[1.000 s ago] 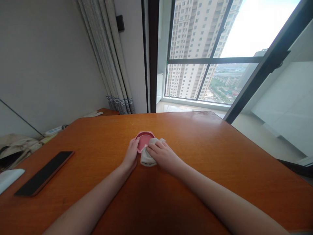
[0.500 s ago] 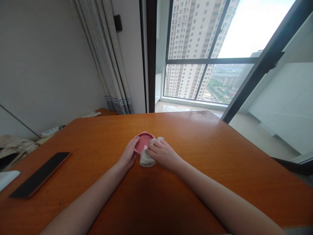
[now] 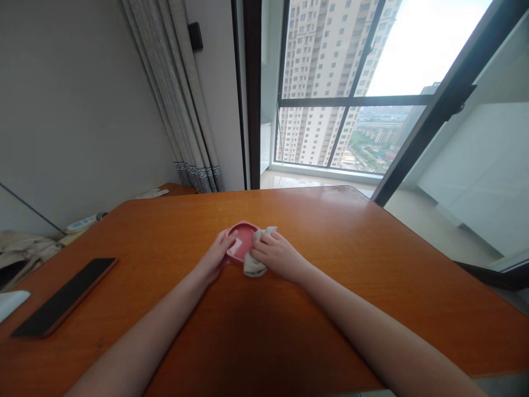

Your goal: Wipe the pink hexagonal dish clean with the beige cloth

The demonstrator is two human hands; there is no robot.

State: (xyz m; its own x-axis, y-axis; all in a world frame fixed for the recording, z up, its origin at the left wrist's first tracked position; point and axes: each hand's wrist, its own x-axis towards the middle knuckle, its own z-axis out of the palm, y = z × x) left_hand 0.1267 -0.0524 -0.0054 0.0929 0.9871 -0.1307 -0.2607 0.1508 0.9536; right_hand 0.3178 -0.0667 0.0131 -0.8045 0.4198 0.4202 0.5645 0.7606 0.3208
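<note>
A shallow pink dish (image 3: 244, 238) with a raised rim is held above the middle of the wooden table. Gripping its left side is my left hand (image 3: 215, 253), with the thumb over the rim and the other fingers mostly hidden beneath. My right hand (image 3: 278, 255) is closed on a bunched, pale grey cloth (image 3: 255, 266), which touches the dish's right side. Part of the cloth hangs below the fingers, and a small end sticks up past the knuckles. A light patch shows on the inside of the dish near my left thumb.
The brown wooden table (image 3: 330, 242) spreads around both hands. On its left lies a long, flat black slab (image 3: 66, 298), with a white object (image 3: 13, 303) at the edge. Beyond stand a curtain (image 3: 182, 110) and a large window (image 3: 330, 102).
The cloth and my right hand have shifted slightly right across the dish, uncovering more of its inside. My left thumb now reaches further over the rim.
</note>
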